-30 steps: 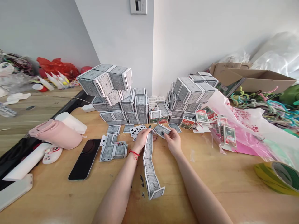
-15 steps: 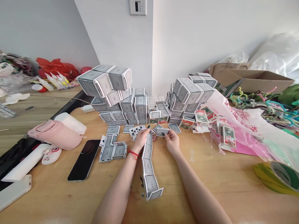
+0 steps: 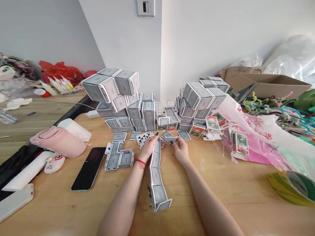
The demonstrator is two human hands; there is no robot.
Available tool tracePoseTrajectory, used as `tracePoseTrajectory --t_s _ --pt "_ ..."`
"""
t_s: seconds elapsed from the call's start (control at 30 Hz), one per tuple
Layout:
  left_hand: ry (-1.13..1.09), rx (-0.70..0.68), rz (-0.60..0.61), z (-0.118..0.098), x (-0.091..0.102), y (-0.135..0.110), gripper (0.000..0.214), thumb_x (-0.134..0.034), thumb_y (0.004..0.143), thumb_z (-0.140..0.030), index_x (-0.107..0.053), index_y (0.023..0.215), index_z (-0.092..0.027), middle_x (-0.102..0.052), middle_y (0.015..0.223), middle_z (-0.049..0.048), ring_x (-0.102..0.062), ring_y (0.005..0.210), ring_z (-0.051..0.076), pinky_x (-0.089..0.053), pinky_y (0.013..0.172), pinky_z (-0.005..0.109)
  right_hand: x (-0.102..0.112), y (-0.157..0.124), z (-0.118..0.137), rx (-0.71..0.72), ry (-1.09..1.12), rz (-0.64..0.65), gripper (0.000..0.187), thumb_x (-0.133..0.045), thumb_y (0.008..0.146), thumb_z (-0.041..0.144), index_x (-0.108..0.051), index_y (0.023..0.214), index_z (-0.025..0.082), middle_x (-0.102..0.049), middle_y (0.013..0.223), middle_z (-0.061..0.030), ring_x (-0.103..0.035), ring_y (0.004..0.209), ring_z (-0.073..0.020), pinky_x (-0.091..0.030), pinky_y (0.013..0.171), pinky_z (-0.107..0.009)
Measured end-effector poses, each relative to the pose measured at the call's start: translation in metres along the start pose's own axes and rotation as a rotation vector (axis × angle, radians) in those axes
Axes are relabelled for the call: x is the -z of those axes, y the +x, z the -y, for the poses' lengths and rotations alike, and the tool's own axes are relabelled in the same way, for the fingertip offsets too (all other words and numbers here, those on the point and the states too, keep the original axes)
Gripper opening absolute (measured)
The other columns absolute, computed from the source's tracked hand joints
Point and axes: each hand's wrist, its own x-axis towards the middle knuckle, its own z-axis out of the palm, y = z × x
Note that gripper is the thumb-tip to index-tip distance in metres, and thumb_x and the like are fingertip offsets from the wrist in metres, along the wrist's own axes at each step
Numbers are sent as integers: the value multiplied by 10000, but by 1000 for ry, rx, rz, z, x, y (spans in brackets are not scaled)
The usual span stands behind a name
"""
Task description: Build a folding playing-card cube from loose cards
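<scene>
A long strip of joined, folded playing cards (image 3: 156, 175) trails toward me across the table, its near end bent up. My left hand (image 3: 149, 146) pinches the far end of this strip, thumb on top. With thumb and fingers closed, my right hand (image 3: 181, 149) grips a folded playing card (image 3: 169, 140) just right of the strip's far end. Whether that card is joined to the strip I cannot tell. Under and beside my left hand lie face-up club cards (image 3: 142, 138). Left of them is a flat assembly of folded cards (image 3: 115, 158).
Stacked card-block structures stand behind on the left (image 3: 113, 88) and right (image 3: 197, 98). A phone (image 3: 88, 168) and pink bottle (image 3: 61, 141) lie left. Card boxes (image 3: 240, 143), a tape roll (image 3: 290, 186) and a cardboard box (image 3: 275, 84) are right.
Almost nothing differs. The folded card in my right hand has tilted slightly; both hands keep their places, and the strip lies as before.
</scene>
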Motion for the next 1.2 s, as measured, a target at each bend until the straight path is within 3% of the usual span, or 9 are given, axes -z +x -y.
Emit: tracePoseTrajectory --t_s 0.2,0.6,0.93,1.2 --pt "-3 -8 59 5 1 1 251 -637 665 -407 -594 668 -160 -620 574 0 -613 582 184 -515 588 322 -5 -4 3 62 -72 16 187 -515 773 307 -566 914 196 -628 890 -53 -577 842 -198 -455 779 -333" --pt "101 -43 73 7 2 1 298 -601 714 -412 -686 799 -140 -673 646 41 -607 587 183 -485 547 295 -8 -9 -1 148 -193 -63 170 -475 803 289 -546 922 190 -626 826 -52 -593 774 -183 -475 707 -307" --pt "252 -176 49 12 4 3 357 -548 756 -419 -708 864 -119 -704 774 73 -630 771 214 -474 750 324 -8 -14 12 287 -427 -44 203 -430 839 270 -568 964 189 -651 846 -58 -608 751 -175 -481 690 -290" --pt "331 -237 92 20 4 2 532 -416 809 -538 -659 1033 -122 -682 717 64 -621 699 204 -483 670 312 -9 -12 10 342 -459 -29 232 -408 856 269 -588 989 209 -671 927 -65 -624 843 -191 -489 766 -321"
